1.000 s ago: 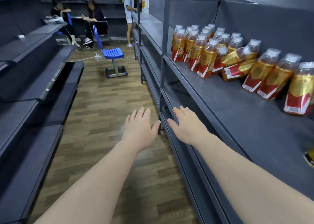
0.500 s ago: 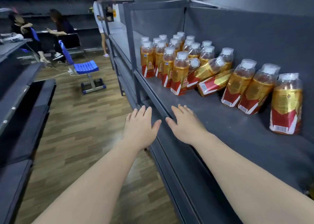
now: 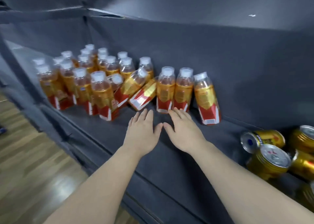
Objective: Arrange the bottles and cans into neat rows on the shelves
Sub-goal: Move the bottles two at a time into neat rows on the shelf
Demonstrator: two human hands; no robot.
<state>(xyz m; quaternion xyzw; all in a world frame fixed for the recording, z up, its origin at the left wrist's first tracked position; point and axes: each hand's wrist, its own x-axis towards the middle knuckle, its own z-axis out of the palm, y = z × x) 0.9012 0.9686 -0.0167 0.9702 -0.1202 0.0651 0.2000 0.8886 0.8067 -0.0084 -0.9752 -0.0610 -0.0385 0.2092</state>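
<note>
Gold cans [image 3: 270, 161], cut off at right, are lying jumbled on the grey shelf [image 3: 169, 172]; blurred amber bottles [image 3: 102, 91] are crowding its left. Left hand [image 3: 141, 132] and right hand [image 3: 184, 132] are hovering flat, holding nothing.

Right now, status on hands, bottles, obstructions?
Left hand and right hand open, empty, above shelf. Two tipped bottles mid-row. Jumbled cans at right, out of the way.

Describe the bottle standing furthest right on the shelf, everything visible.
The rightmost bottle is clear plastic with a white cap, amber drink inside, and a gold label turning red at the base with a white patch. It stands upright on the dark shelf near the back wall, right of two like bottles. The right hand lies open in front, to its left, not gripping it.
</note>
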